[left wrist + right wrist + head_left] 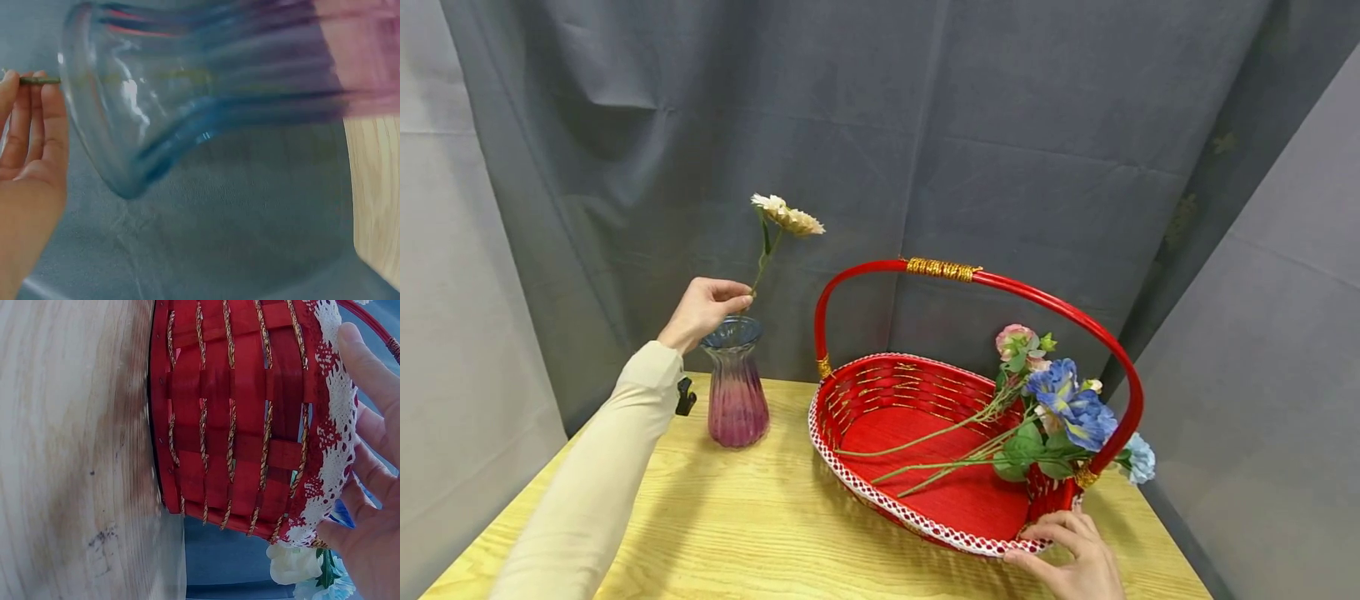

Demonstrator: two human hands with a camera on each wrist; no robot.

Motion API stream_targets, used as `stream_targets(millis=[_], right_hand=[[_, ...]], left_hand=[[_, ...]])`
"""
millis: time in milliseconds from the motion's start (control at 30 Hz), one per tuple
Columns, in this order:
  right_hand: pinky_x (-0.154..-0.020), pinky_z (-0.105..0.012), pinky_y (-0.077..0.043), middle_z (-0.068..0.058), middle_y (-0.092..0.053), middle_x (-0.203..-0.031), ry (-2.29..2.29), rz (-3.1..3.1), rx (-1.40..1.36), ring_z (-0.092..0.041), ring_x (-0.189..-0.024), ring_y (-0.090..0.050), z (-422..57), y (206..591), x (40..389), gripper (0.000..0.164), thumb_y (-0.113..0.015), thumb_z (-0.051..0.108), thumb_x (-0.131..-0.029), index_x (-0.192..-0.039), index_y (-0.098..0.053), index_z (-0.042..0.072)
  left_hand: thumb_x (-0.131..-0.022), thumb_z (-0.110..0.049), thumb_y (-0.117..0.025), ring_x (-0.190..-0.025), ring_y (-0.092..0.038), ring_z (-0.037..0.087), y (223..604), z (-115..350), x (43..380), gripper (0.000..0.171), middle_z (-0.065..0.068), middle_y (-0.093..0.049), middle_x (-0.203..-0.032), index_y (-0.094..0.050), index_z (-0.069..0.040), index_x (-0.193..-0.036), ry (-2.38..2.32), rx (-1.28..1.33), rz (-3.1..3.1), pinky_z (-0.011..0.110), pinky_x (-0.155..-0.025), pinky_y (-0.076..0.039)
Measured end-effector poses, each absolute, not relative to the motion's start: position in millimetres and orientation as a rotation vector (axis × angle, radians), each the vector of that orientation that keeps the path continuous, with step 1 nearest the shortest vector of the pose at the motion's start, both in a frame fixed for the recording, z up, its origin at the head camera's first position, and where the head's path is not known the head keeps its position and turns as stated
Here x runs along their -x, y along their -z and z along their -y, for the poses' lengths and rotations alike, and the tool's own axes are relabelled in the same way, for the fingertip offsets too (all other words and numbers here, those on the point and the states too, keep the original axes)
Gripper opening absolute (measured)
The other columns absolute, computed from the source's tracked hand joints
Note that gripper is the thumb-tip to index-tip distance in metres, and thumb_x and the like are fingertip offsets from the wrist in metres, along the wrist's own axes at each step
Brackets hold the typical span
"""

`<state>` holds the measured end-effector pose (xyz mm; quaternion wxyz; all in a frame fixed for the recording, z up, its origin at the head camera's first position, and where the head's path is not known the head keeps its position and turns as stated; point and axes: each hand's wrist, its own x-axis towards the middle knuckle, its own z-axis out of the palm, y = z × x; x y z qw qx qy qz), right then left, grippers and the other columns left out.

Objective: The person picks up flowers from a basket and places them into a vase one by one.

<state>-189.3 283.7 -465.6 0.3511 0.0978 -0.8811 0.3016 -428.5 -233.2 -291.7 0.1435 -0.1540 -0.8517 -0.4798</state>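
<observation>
One cream flower [797, 220] was in my left hand, [703, 310] its stem [39, 80] pinched between thumb and fingers just above the mouth of the glass vase [737, 408]. A faint greenish line showed through the glass, so I judged the stem's lower end was inside, though I could not tell how deep. My right hand [1071, 554], well apart from the left, gripped the near right part of the lace rim [337, 419] of the red basket [895, 421], probably to steady it. Other flowers, among them a blue flower [1070, 404] and a pink flower [1015, 340], lay at the basket's right end, stems pointing left. Seating the cream flower in the vase seemed to be the step in hand. The next move, I thought, called for easing the stem straight down, then loosening the pinch without tipping the glass.
</observation>
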Motion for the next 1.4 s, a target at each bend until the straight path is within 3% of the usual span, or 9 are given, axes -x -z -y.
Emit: stream_targets(millis=[67,200,367,500,667,967,1400], right_hand=[[-0.071,-0.014,-0.034,0.021,-0.057,-0.077,-0.776,2.292,-0.246,0.003,-0.077,-0.043,-283.1,464.9,189.1,0.036,-0.097,0.025,-0.049,-0.071,-0.070,0.035],[-0.075,-0.012,-0.034,0.021,-0.057,-0.078,-0.763,2.294,-0.246,0.004,-0.079,-0.044,-283.0,464.0,189.8,0.036,-0.097,0.025,-0.049,-0.071,-0.071,0.033],[-0.080,-0.010,-0.034,0.021,-0.057,-0.078,-0.758,2.286,-0.255,0.004,-0.080,-0.045,-282.6,463.4,190.9,0.036,-0.097,0.023,-0.047,-0.071,-0.071,0.031],[-0.091,-0.002,-0.026,0.020,-0.056,-0.076,-0.779,2.297,-0.243,0.003,-0.079,-0.044,-281.9,462.6,190.2,0.035,-0.097,0.024,-0.048,-0.070,-0.071,0.031],[-0.096,0.003,-0.019,0.020,-0.056,-0.076,-0.794,2.299,-0.248,0.003,-0.079,-0.043,-281.5,462.6,189.3,0.035,-0.097,0.024,-0.048,-0.070,-0.070,0.031],[-0.086,-0.007,-0.031,0.020,-0.058,-0.079,-0.765,2.272,-0.258,0.004,-0.081,-0.045,-282.0,463.9,190.8,0.037,-0.097,0.022,-0.046,-0.071,-0.071,0.031],[-0.091,0.000,-0.024,0.019,-0.058,-0.078,-0.769,2.276,-0.246,0.003,-0.081,-0.045,-282.2,463.3,189.7,0.037,-0.097,0.024,-0.046,-0.070,-0.070,0.033]], left_hand=[[-0.096,-0.016,-0.063,-0.099,-0.068,0.031,292.7,236.3,427.6,0.030,0.024,-0.069,-0.115,-0.067,0.004,-0.118,1.298,0.443,2.511,0.039,-0.086,-0.053],[-0.095,-0.016,-0.064,-0.104,-0.066,0.034,295.3,240.9,426.2,0.028,0.022,-0.070,-0.114,-0.070,0.001,-0.116,1.112,0.414,2.602,0.047,-0.088,-0.052],[-0.094,-0.016,-0.066,-0.099,-0.067,0.033,301.1,246.3,425.4,0.025,0.021,-0.071,-0.110,-0.072,0.001,-0.111,0.969,0.400,2.663,0.048,-0.084,-0.053],[-0.094,-0.015,-0.066,-0.096,-0.069,0.034,307.2,248.6,424.7,0.025,0.022,-0.072,-0.108,-0.072,0.002,-0.111,0.938,0.414,2.698,0.048,-0.082,-0.055],[-0.093,-0.014,-0.067,-0.097,-0.069,0.035,310.6,248.5,425.0,0.024,0.021,-0.072,-0.106,-0.073,0.002,-0.110,0.900,0.418,2.706,0.048,-0.082,-0.055],[-0.090,-0.011,-0.069,-0.094,-0.070,0.033,308.9,245.4,426.3,0.018,0.017,-0.075,-0.099,-0.076,0.001,-0.102,0.790,0.460,2.733,0.048,-0.082,-0.055],[-0.091,-0.018,-0.070,-0.098,-0.069,0.035,310.7,250.8,420.9,0.024,0.018,-0.073,-0.105,-0.075,0.000,-0.107,0.899,0.411,2.701,0.050,-0.084,-0.055]])
